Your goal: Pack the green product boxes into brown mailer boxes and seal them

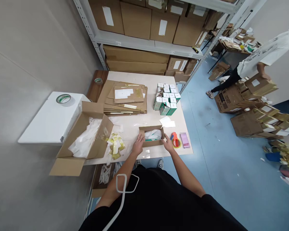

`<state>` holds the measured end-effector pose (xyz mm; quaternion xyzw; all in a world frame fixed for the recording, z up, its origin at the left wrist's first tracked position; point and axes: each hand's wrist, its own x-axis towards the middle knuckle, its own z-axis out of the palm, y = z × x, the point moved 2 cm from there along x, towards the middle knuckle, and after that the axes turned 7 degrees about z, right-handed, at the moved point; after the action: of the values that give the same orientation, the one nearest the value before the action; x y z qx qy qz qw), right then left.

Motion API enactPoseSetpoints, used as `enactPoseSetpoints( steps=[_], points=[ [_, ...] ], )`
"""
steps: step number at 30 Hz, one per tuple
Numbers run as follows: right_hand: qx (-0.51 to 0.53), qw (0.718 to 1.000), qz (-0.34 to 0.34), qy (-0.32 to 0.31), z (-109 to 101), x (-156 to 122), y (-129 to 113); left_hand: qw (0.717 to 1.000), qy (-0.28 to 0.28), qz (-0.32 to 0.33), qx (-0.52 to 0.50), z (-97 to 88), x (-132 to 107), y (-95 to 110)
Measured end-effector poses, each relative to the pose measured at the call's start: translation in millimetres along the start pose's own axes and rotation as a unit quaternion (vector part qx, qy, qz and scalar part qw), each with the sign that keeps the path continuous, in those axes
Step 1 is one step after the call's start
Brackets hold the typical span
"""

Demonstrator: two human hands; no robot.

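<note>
A small open cardboard box (144, 129) lies near the front edge of the pale table (156, 81), with a white wrapped item (153, 134) inside. My left hand (138, 145) rests against the box's left end, fingers closed on its side flap. My right hand (168, 143) presses the box's right end, fingers bent against the cardboard. An orange tape dispenser (175, 139) sits just right of my right hand.
Flattened cartons (125, 98) are stacked at the table's back, green-and-white small boxes (166, 99) to their right. A large open carton (85, 138) with white wrapping stands left. Shelving with cartons (137, 22) is behind. Another person (252, 64) handles boxes far right.
</note>
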<state>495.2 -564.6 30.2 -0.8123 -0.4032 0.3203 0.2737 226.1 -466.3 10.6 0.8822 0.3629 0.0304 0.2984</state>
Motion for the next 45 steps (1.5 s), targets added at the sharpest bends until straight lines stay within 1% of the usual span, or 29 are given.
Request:
enactPoseSetpoints(
  steps=[3, 5, 8, 10, 12, 14, 16, 19, 21, 22, 24, 25, 26, 28, 30, 32, 34, 36, 38, 40, 42, 45],
  points=[
    [-0.044, 0.992, -0.041, -0.111, 11.9, -3.1, -10.7, 1.0, -0.019, 0.001, 0.001, -2.0, -1.6, -3.3],
    [-0.106, 0.981, -0.043, -0.158, 14.9, -4.4, -16.3, 0.999, -0.045, -0.001, -0.001, -5.4, -0.9, -5.6],
    [-0.173, 0.965, -0.036, -0.192, 10.6, -5.3, -19.5, 0.995, -0.097, -0.005, -0.011, -15.8, 5.1, -9.6],
    [-0.176, 0.963, -0.048, -0.196, 4.1, -5.6, -19.8, 0.991, -0.135, -0.012, -0.022, -25.1, 11.0, -12.9],
    [-0.15, 0.969, -0.063, -0.186, -3.3, -5.6, -19.6, 0.986, -0.16, -0.028, -0.043, -34.2, 16.2, -16.4],
    [-0.111, 0.977, -0.069, -0.169, -9.7, -4.8, -19.6, 0.984, -0.154, -0.053, -0.073, -41.7, 19.3, -19.1],
    [-0.078, 0.986, -0.052, -0.139, -13.4, -2.6, -20.3, 0.984, -0.108, -0.089, -0.109, -46.4, 19.6, -19.5],
    [-0.078, 0.995, 0.013, -0.059, -12.7, 3.2, -23.9, 0.981, 0.005, -0.14, -0.137, -48.2, 15.8, -12.2],
    [-0.108, 0.993, 0.054, -0.01, -8.4, 6.9, -28.0, 0.976, 0.071, -0.177, -0.107, -47.6, 12.4, -1.8],
    [-0.121, 0.99, 0.071, 0.004, -5.4, 8.5, -30.1, 0.972, 0.098, -0.198, -0.078, -47.6, 11.3, 4.3],
    [-0.135, 0.986, 0.101, 0.013, 0.3, 11.1, -33.3, 0.966, 0.132, -0.221, -0.013, -49.3, 11.8, 16.7],
    [-0.137, 0.984, 0.115, 0.013, 2.4, 12.1, -34.3, 0.966, 0.136, -0.219, 0.016, -51.0, 13.7, 22.1],
    [-0.138, 0.982, 0.126, 0.012, 4.0, 13.2, -34.8, 0.968, 0.132, -0.208, 0.039, -53.0, 16.7, 26.4],
    [-0.135, 0.981, 0.138, 0.014, 5.2, 15.3, -34.8, 0.977, 0.101, -0.174, 0.068, -57.1, 24.2, 31.0],
    [-0.126, 0.982, 0.141, 0.018, 5.3, 17.4, -33.4, 0.983, 0.068, -0.148, 0.085, -59.5, 30.6, 30.8],
    [-0.112, 0.984, 0.139, 0.021, 5.8, 19.2, -30.6, 0.986, 0.047, -0.131, 0.095, -57.5, 33.3, 28.4],
    [-0.099, 0.986, 0.131, 0.026, 7.2, 20.5, -27.1, 0.99, 0.015, -0.11, 0.091, -49.4, 31.7, 26.6],
    [-0.088, 0.989, 0.111, 0.03, 8.6, 21.4, -23.2, 0.992, -0.025, -0.094, 0.078, -37.3, 27.0, 26.5],
    [-0.071, 0.993, 0.081, 0.039, 8.0, 22.2, -19.2, 0.992, -0.048, -0.095, 0.074, -26.6, 22.5, 27.5],
    [-0.051, 0.996, 0.045, 0.051, 3.6, 23.1, -15.1, 0.99, -0.049, -0.101, 0.081, -20.6, 21.4, 29.6],
    [-0.038, 0.997, 0.021, 0.064, -5.2, 24.5, -9.8, 0.989, -0.054, -0.098, 0.092, -17.8, 25.3, 33.4],
    [-0.033, 0.995, 0.035, 0.082, -24.6, 27.4, 3.3, 0.988, -0.082, -0.075, 0.104, -13.0, 38.2, 42.9]
  ],
)
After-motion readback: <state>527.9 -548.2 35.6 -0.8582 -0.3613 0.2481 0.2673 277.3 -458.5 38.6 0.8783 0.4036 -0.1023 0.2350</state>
